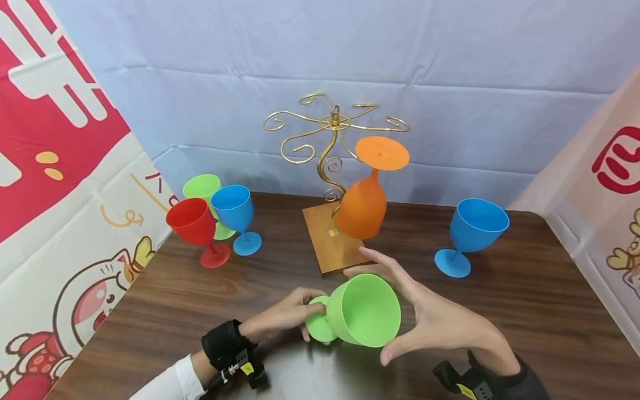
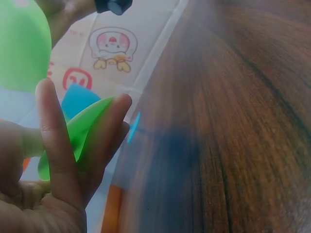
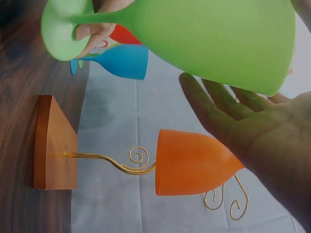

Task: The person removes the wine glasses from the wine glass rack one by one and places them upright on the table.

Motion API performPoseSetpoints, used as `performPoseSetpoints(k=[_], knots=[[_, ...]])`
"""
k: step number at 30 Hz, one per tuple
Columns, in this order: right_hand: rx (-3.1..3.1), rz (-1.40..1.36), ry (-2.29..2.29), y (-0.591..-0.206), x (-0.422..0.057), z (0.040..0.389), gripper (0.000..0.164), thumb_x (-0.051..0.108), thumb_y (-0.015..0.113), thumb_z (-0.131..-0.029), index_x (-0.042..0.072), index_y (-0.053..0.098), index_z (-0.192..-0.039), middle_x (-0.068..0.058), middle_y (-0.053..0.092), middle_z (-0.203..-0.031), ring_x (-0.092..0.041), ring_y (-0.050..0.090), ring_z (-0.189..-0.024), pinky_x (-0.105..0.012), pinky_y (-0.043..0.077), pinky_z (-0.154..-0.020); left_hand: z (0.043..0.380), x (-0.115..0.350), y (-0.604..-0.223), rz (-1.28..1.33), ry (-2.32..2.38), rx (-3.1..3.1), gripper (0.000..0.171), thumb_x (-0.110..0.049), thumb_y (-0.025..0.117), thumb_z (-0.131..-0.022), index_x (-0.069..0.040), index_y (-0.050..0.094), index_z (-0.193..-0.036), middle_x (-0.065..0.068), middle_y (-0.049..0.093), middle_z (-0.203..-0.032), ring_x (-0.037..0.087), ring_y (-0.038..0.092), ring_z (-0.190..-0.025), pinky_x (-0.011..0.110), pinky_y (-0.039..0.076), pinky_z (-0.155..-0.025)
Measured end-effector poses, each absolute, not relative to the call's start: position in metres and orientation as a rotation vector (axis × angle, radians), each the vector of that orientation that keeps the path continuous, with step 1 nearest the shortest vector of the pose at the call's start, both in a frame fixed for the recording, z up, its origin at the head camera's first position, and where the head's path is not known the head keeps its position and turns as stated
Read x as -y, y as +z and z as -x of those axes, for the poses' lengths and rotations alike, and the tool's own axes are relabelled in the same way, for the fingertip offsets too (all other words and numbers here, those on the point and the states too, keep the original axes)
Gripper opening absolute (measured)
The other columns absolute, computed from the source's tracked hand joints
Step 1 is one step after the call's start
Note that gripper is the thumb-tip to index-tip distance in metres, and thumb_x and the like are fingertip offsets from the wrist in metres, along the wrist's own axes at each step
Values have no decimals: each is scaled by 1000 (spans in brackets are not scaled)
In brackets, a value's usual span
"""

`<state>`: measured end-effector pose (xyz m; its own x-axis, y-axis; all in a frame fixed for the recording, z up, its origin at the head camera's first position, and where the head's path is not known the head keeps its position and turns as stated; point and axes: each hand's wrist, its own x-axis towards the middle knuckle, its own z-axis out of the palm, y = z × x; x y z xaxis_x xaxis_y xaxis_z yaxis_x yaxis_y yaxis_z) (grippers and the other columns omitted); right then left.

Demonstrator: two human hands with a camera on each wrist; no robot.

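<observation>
In front of the rack, a light green plastic goblet [image 1: 367, 311] is tipped on its side in the air, its mouth toward the right. My left hand [image 1: 292, 314] pinches its round foot [image 2: 77, 136] between the fingers. Around the bowl, my right hand [image 1: 425, 311] is spread with thumb and fingers apart; in the right wrist view its fingertips are right at the bowl's side. Behind the hands, an orange goblet [image 1: 362, 208] hangs upside down by its foot from a gold wire rack [image 1: 325, 161] on a square wooden base [image 1: 325, 241].
At the left stand a red goblet [image 1: 192, 225], a blue goblet [image 1: 235, 211] and another green goblet [image 1: 202, 186] close together. Another blue goblet [image 1: 475, 228] stands upright at the right. Printed cloth [image 1: 90, 194] and a pale backdrop [image 1: 200, 122] border the wooden table [image 1: 280, 244].
</observation>
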<state>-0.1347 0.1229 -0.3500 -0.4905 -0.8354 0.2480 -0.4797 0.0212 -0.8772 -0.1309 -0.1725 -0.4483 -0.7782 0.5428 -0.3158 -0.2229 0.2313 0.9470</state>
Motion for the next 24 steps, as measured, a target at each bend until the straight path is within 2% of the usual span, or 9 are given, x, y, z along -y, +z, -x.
performPoseSetpoints(k=[7,14,21,24], knots=[[-1954,1379,-1479,-351,-120,135,127,9,94,-72,17,6,-164,-5,42,-158,-17,46,-141,-32,43,-113,131,171,-447,-287,1605,-1877,31,-18,56,-102,-2,66,-127,18,78,-93,13,76,-70,20,55,-51],[-2095,1279,-1445,-349,-119,134,108,22,93,-76,22,25,-160,3,48,-153,-14,48,-138,-32,44,-112,132,172,-443,-341,1577,-1798,38,-21,54,-105,-2,61,-137,19,77,-100,12,76,-75,20,57,-56],[-2117,1320,-1439,-349,-121,137,99,23,93,-75,20,34,-154,3,53,-148,-16,54,-132,-33,49,-107,134,174,-441,-374,1562,-1757,41,-21,51,-107,3,55,-140,17,73,-110,12,73,-87,26,63,-73],[-2164,1275,-1445,-348,-125,139,97,24,93,-75,22,35,-153,4,55,-146,-15,55,-130,-33,51,-105,135,175,-440,-364,1572,-1744,39,-20,50,-108,3,56,-138,16,72,-115,16,73,-91,31,64,-79]])
